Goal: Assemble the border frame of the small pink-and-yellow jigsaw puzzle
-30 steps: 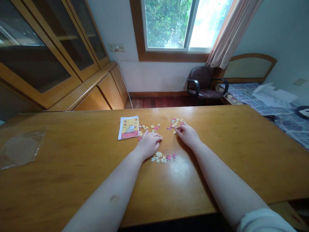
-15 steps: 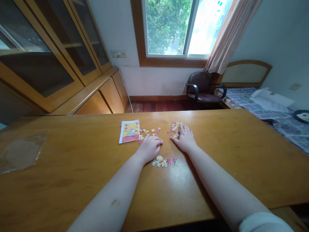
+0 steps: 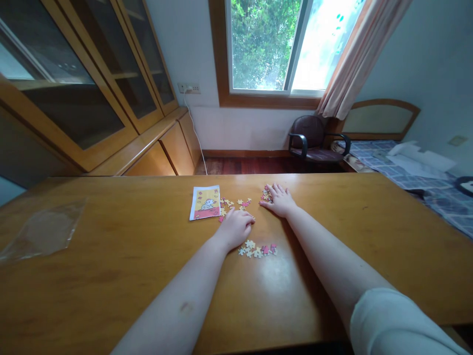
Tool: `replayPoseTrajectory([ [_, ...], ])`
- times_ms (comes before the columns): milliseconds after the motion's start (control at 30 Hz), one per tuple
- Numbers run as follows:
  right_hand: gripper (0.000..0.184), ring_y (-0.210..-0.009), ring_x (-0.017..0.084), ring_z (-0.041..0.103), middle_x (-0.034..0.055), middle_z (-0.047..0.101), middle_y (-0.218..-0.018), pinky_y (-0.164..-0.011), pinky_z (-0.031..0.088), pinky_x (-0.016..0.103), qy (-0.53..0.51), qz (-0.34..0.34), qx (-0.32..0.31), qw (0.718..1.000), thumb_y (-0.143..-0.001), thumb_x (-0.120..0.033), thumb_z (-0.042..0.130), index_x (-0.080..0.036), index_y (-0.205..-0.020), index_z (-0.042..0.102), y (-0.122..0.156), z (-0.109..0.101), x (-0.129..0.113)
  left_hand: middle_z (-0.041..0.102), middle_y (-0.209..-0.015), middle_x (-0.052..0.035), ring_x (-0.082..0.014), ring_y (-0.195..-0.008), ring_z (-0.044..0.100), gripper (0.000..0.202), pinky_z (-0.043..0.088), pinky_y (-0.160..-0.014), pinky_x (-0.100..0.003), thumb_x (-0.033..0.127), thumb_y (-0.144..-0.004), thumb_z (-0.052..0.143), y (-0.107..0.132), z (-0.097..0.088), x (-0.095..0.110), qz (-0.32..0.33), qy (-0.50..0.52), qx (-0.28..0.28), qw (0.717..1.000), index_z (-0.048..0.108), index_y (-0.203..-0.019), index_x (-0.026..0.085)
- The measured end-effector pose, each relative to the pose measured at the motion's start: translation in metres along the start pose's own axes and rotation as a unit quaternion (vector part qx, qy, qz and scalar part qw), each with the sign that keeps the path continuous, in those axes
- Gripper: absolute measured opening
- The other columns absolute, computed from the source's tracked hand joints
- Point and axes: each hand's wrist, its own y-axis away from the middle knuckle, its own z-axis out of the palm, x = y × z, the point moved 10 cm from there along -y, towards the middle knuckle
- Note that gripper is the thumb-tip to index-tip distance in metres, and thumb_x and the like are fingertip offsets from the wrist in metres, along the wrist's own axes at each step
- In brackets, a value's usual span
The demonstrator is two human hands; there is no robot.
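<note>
My right hand [image 3: 280,201] lies flat with spread fingers over a heap of small jigsaw pieces [image 3: 266,195], covering much of it. To its left, my left hand [image 3: 236,228] rests on the table with fingers curled in; whatever is under the fingertips is hidden. Loose yellow and pink pieces [image 3: 244,202] lie just beyond that hand. Nearer to me is a row of pale and pink pieces [image 3: 257,250]. A picture sheet [image 3: 205,203] showing a white cartoon animal on yellow and pink lies left of the loose pieces.
The wooden table [image 3: 148,276] spans the view. A clear plastic bag [image 3: 46,229] lies on its left side. Past the far edge stand a dark armchair [image 3: 314,140] and a bed [image 3: 424,172]. Glass-door cabinets [image 3: 107,98] line the left wall.
My right hand has slid away from me and slightly left over the heap, which now looks more bunched together. My left hand stays nearly still. The camera view has shifted a little.
</note>
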Motion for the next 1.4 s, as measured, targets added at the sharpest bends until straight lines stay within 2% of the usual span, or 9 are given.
replayPoseTrajectory([
  [167, 0.087, -0.147, 0.031, 0.013, 0.0156, 0.019, -0.159, -0.116, 0.009, 0.054, 0.004, -0.013, -0.010, 1.000, -0.083, -0.074, 0.041, -0.021, -0.152, 0.026, -0.014, 0.000, -0.008, 0.072, -0.105, -0.0021, -0.0196, -0.104, 0.062, 0.026, 0.024, -0.115, -0.047, 0.018, -0.088, 0.047, 0.000, 0.000, 0.000, 0.005, 0.001, 0.007, 1.000, 0.072, -0.096, 0.024],
  [367, 0.076, -0.146, 0.028, 0.019, 0.0151, 0.024, -0.157, -0.117, 0.010, 0.049, -0.041, -0.061, 0.024, 0.997, -0.090, -0.057, 0.048, -0.016, -0.151, 0.029, -0.010, -0.012, -0.018, 0.072, -0.106, -0.0028, -0.0210, -0.105, 0.062, 0.027, 0.027, -0.114, -0.049, 0.018, -0.087, 0.047, 0.000, 0.000, 0.000, 0.008, 0.005, 0.006, 1.000, 0.071, -0.096, 0.025],
  [433, 0.072, -0.144, 0.028, 0.023, 0.0166, 0.028, -0.156, -0.117, 0.014, 0.048, -0.065, -0.054, 0.059, 0.995, -0.088, -0.048, 0.056, -0.014, -0.148, 0.035, 0.001, -0.025, -0.017, 0.072, -0.106, -0.0030, -0.0212, -0.105, 0.062, 0.026, 0.030, -0.112, -0.047, 0.018, -0.087, 0.047, 0.000, 0.000, 0.001, 0.011, 0.003, 0.007, 1.000, 0.072, -0.095, 0.025],
  [500, 0.058, -0.135, 0.027, 0.039, 0.0148, 0.044, -0.147, -0.113, 0.027, 0.043, -0.104, -0.063, 0.086, 0.989, -0.084, -0.036, 0.062, -0.016, -0.137, 0.051, 0.017, -0.040, -0.020, 0.072, -0.106, -0.0028, -0.0214, -0.104, 0.061, 0.026, 0.034, -0.109, -0.046, 0.018, -0.087, 0.048, 0.000, -0.001, 0.003, 0.016, -0.001, 0.007, 1.000, 0.072, -0.095, 0.024],
  [600, 0.030, -0.089, 0.019, 0.064, 0.0071, 0.071, -0.101, -0.083, 0.049, 0.031, -0.215, -0.102, -0.010, 0.971, -0.084, -0.029, 0.060, -0.019, -0.111, 0.070, 0.051, -0.041, -0.034, 0.072, -0.103, -0.0027, -0.0213, -0.101, 0.061, 0.027, 0.038, -0.105, -0.044, 0.015, -0.085, 0.049, -0.001, -0.001, 0.005, 0.026, -0.002, 0.007, 1.000, 0.072, -0.096, 0.023],
  [700, 0.032, -0.067, 0.014, 0.059, 0.0000, 0.069, -0.080, -0.063, 0.046, 0.024, -0.264, -0.161, -0.176, 0.935, -0.072, -0.032, 0.074, -0.023, -0.102, 0.074, 0.095, -0.025, -0.055, 0.072, -0.100, -0.0027, -0.0215, -0.098, 0.061, 0.027, 0.042, -0.100, -0.041, 0.014, -0.084, 0.050, -0.002, 0.000, 0.007, 0.034, -0.001, 0.006, 0.999, 0.072, -0.096, 0.023],
  [767, 0.035, -0.065, 0.012, 0.058, -0.0017, 0.067, -0.079, -0.061, 0.044, 0.022, -0.284, -0.192, -0.236, 0.909, -0.067, -0.033, 0.078, -0.025, -0.100, 0.075, 0.119, -0.017, -0.064, 0.073, -0.099, -0.0029, -0.0218, -0.096, 0.061, 0.026, 0.045, -0.094, -0.040, 0.014, -0.084, 0.050, -0.002, 0.001, 0.008, 0.042, 0.001, 0.005, 0.999, 0.072, -0.095, 0.023],
  [1000, 0.033, -0.073, 0.013, 0.056, -0.0015, 0.061, -0.079, -0.068, 0.044, 0.022, -0.246, -0.238, -0.236, 0.909, -0.063, -0.016, 0.078, -0.025, -0.095, 0.076, 0.125, -0.003, -0.065, 0.073, -0.097, -0.0031, -0.0213, -0.094, 0.062, 0.025, 0.045, -0.090, -0.039, 0.014, -0.086, 0.050, -0.001, -0.001, 0.015, 0.077, 0.002, 0.019, 0.997, 0.072, -0.096, 0.023],
  [1400, 0.013, -0.064, 0.011, 0.055, -0.0023, 0.066, -0.072, -0.059, 0.040, 0.022, -0.274, -0.192, -0.262, 0.905, -0.066, -0.025, 0.075, -0.019, -0.077, 0.072, 0.123, 0.002, -0.055, 0.073, -0.095, -0.0030, -0.0212, -0.094, 0.062, 0.025, 0.045, -0.091, -0.039, 0.015, -0.085, 0.051, -0.002, 0.002, 0.014, 0.075, 0.007, 0.012, 0.997, 0.073, -0.093, 0.023],
])
